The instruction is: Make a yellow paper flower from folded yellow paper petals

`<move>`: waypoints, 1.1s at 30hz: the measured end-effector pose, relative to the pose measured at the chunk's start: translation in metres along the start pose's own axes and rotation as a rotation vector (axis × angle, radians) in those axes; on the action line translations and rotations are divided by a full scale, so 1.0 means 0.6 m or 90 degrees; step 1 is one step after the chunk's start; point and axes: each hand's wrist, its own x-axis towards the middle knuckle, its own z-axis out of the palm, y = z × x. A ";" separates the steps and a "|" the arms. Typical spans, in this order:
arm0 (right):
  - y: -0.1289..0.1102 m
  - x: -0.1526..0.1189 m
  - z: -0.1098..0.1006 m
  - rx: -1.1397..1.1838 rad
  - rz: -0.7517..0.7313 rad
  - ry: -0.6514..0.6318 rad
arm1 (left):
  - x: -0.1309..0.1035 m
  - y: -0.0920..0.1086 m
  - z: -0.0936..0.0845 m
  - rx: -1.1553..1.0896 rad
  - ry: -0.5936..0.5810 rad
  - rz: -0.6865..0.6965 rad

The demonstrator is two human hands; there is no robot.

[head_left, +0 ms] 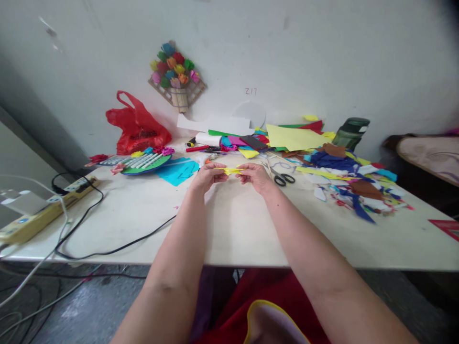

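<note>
Between my two hands, above the middle of the table (229,229), is a small piece of yellow paper (233,171). My left hand (210,177) pinches its left end. The fingers of my right hand (254,177) close on its right end. The paper looks crumpled or folded at the middle; its exact shape is too small to tell. Black-handled scissors (284,179) lie just right of my right hand, beside thin wooden sticks (268,167). A sheet of blue paper (178,171) rests left of my left hand.
Paper scraps (366,188) are heaped at right, near a green bottle (351,133). A round craft piece with paper flowers (145,163) and a red plastic bag (138,126) stand at left. A power strip (46,210) with trailing cables occupies the left edge. Yellow card (294,137) lies behind.
</note>
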 end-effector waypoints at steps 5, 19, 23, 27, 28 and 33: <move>0.000 0.000 0.000 0.005 -0.006 -0.001 | 0.000 -0.002 -0.004 0.004 -0.016 0.004; -0.003 -0.002 0.001 0.016 -0.022 0.011 | -0.005 0.008 0.004 -0.027 -0.031 0.010; -0.003 -0.003 0.000 -0.002 -0.017 0.009 | -0.006 0.006 0.003 -0.001 -0.032 0.001; 0.001 -0.001 -0.005 0.000 -0.022 -0.010 | -0.007 0.005 0.005 0.032 -0.032 0.022; 0.001 0.000 -0.006 -0.001 -0.026 -0.010 | -0.007 0.005 0.005 0.046 -0.030 0.027; 0.002 0.002 -0.006 -0.083 -0.034 0.019 | -0.004 0.002 0.005 0.104 -0.029 0.069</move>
